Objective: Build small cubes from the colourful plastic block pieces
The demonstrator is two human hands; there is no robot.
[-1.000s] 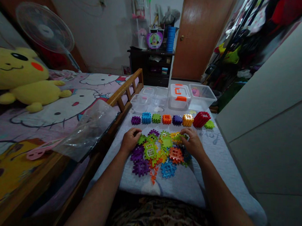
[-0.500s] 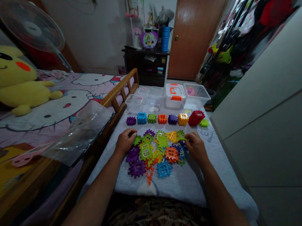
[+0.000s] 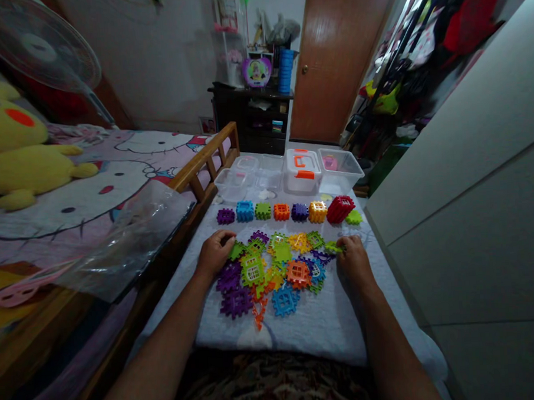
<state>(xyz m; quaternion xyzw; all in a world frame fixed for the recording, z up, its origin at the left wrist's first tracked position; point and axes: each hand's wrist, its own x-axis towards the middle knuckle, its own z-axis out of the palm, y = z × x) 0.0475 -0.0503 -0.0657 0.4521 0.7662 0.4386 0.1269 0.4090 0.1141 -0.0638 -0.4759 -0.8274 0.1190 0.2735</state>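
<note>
My right hand (image 3: 354,260) pinches a light green interlocking tile (image 3: 333,248) at the right side of a loose pile. My left hand (image 3: 215,252) is at the pile's left edge, its fingers closed at a green interlocking tile (image 3: 237,249). Between the hands lie mixed toothed tiles: purple ones (image 3: 236,301), a light green window tile (image 3: 252,269), an orange window tile (image 3: 298,273), a blue one (image 3: 285,301) and an orange triangular piece (image 3: 259,311). Behind them runs a row of colour-sorted stacks, including purple (image 3: 226,216), orange (image 3: 281,212) and red (image 3: 340,209).
Clear plastic boxes stand at the table's far end, one a lidded box (image 3: 302,172) with orange clips, another an open box (image 3: 342,170) with something pink inside. A wooden bed rail (image 3: 203,161) borders the left side. A white cabinet (image 3: 466,215) rises on the right.
My right hand has drawn its green tile to the right, apart from the pile's yellow and green pieces. The left hand stays by its green tile. The view has shifted slightly.
</note>
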